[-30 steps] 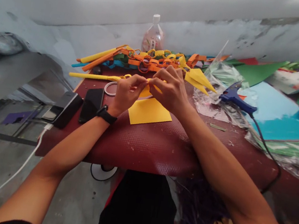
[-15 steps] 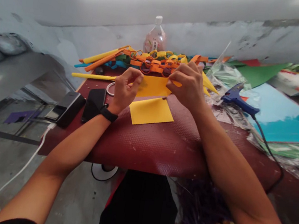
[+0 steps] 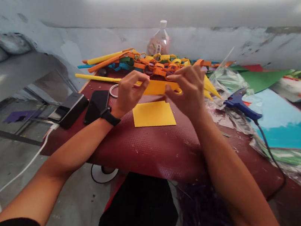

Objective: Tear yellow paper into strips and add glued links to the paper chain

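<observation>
My left hand (image 3: 129, 91) and my right hand (image 3: 189, 90) both pinch a yellow paper piece (image 3: 155, 87), held just above the dark red table (image 3: 162, 148). The left hand grips its left end, the right hand its right end, with the paper stretched between them. Directly below it a flat yellow paper sheet (image 3: 153, 114) lies on the table. I wear a black watch (image 3: 109, 116) on the left wrist.
Behind my hands lie an orange and yellow paper chain (image 3: 158, 63), rolled paper cones (image 3: 104, 59) and a plastic bottle (image 3: 158, 42). Two phones (image 3: 83, 106) rest at the left edge. A blue glue gun (image 3: 242, 106) with its cord sits on plastic wrap to the right, beside coloured sheets (image 3: 279, 121).
My hands drew apart, and the yellow paper between them opened out from a small bunched piece into a wider strip. The view shifted slightly.
</observation>
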